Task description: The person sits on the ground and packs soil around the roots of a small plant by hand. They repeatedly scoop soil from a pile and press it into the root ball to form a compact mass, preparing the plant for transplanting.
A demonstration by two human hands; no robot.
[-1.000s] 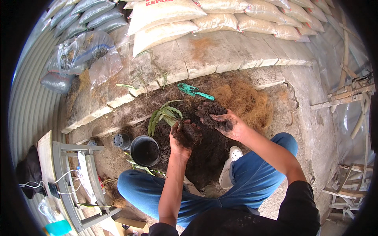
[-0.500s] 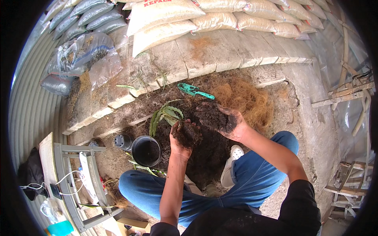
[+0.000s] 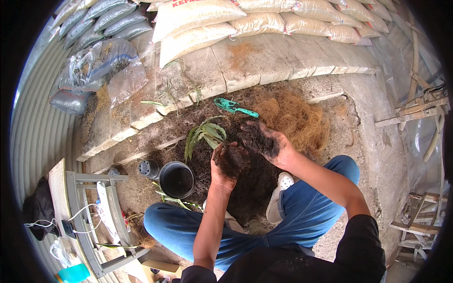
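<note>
A green-leaved plant leans left out of my left hand, which is closed around its dark root ball. Just to the right, my right hand is cupped, palm up, with a handful of dark soil on its palm and fingers. The fingertips of the right hand come close to the root ball. Below both hands spreads a heap of loose soil. A green trowel lies on the soil beyond them.
Brown coconut fibre lies right of the trowel. A large black pot and a smaller pot stand at the left. Stacked sacks line the back ledge. A wooden stool is at the lower left.
My left hand has moved right with the plant, bringing the root ball nearer to the right hand. The right hand's fingers have curled up a little around the soil.
</note>
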